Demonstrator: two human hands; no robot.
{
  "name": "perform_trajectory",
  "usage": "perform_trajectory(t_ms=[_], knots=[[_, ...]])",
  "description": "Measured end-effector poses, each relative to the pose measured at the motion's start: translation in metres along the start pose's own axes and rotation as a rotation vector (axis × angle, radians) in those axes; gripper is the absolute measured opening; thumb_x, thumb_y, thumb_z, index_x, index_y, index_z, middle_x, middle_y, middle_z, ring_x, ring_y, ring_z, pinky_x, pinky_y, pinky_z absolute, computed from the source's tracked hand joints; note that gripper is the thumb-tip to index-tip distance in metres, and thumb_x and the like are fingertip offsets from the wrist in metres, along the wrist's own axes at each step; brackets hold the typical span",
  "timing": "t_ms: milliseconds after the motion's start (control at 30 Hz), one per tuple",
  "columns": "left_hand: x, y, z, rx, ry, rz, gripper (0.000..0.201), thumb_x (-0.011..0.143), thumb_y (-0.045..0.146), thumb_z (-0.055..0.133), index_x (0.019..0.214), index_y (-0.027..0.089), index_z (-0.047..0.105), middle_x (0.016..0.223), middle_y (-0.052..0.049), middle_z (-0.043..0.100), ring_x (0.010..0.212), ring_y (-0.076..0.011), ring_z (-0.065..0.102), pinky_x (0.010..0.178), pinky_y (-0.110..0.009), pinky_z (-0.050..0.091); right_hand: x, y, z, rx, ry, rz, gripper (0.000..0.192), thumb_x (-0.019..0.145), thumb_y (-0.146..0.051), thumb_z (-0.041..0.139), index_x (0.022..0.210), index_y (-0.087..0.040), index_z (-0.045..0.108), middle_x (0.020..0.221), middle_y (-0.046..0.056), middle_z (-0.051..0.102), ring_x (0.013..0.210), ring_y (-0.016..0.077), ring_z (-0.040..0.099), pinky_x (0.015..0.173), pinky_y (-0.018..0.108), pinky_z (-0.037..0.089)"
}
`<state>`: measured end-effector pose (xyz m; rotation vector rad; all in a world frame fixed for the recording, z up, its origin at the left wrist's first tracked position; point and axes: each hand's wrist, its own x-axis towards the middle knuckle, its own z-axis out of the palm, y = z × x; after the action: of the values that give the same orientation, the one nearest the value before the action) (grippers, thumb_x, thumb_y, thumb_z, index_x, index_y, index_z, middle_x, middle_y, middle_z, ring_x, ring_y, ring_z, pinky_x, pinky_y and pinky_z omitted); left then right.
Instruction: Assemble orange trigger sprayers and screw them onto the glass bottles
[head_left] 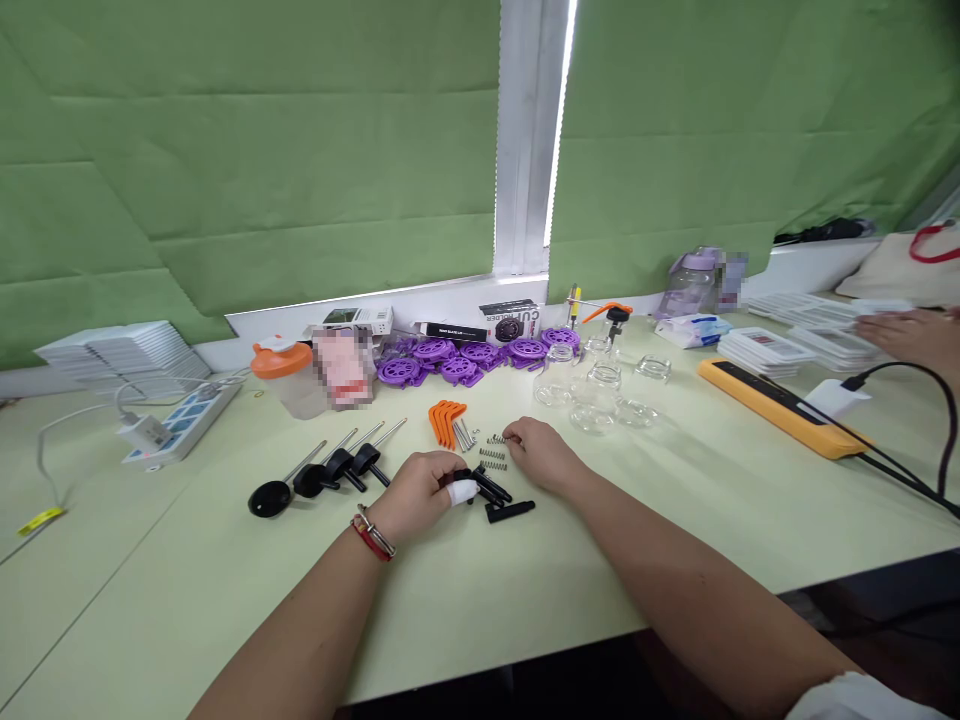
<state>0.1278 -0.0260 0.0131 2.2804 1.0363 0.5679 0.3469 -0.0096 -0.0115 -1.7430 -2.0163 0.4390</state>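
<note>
Resting on the pale green table [225,590], the left hand [420,495], one fingertip bandaged white, curls around a slim black plastic pump part [491,487] whose long axis points right and slightly away; just right, the right hand [541,455] pinches among small metal springs [493,453].

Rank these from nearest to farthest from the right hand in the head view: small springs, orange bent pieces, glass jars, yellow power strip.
From the right hand:
1. small springs, just left of its fingertips.
2. orange bent pieces, farther left, beyond the springs.
3. glass jars, behind and to the right.
4. yellow power strip, far right on the table.
</note>
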Motion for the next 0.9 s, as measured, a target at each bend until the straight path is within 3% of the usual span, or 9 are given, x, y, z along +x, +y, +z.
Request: perform_trajectory(t_ms=[100,267,533,900], knots=[[-0.0001,0.0003,-0.0004,0.002,-0.001,0.0,0.021,0.081,0.035,0.056,0.075,0.015,0.059,0.066,0.001,0.051,0.061,-0.0108,0.044,0.058,-0.022,0.036,0.0009,0.0034,0.0035,0.012,0.002,-0.023,0.029,0.088,-0.018,0.043,0.109,-0.016,0.063,0.11,0.009,0.061,0.098,0.0191,0.056,0.082,0.027,0.038],[-0.0004,0.0029,-0.0015,-0.004,-0.008,-0.005,0.02,0.081,0.034,0.056,0.076,0.015,0.06,0.067,0.001,0.053,0.061,-0.011,0.045,0.058,-0.022,0.037,0.002,0.0077,0.0085,-0.034,-0.041,-0.038,0.035,0.091,-0.016,0.038,0.12,-0.021,0.057,0.108,0.01,0.058,0.091,0.019,0.057,0.077,0.027,0.038],[-0.0004,0.0015,-0.0017,-0.003,-0.002,0.005,0.02,0.081,0.034,0.057,0.076,0.015,0.06,0.067,0.001,0.052,0.062,-0.0107,0.044,0.059,-0.023,0.036,0.0044,0.0061,0.0058,-0.109,-0.045,0.013,0.021,0.084,-0.014,0.047,0.089,-0.017,0.067,0.092,0.009,0.062,0.086,0.0197,0.057,0.071,0.027,0.037],[0.0001,0.0001,-0.0006,-0.017,-0.013,-0.006,0.022,0.082,0.036,0.056,0.077,0.015,0.06,0.068,0.0,0.053,0.062,-0.0112,0.045,0.059,-0.023,0.037,0.0024,0.0033,-0.0009,-0.042,-0.036,0.145,0.009,0.079,-0.016,0.054,0.08,-0.018,0.063,0.084,0.004,0.065,0.072,0.0146,0.056,0.058,0.023,0.033]])
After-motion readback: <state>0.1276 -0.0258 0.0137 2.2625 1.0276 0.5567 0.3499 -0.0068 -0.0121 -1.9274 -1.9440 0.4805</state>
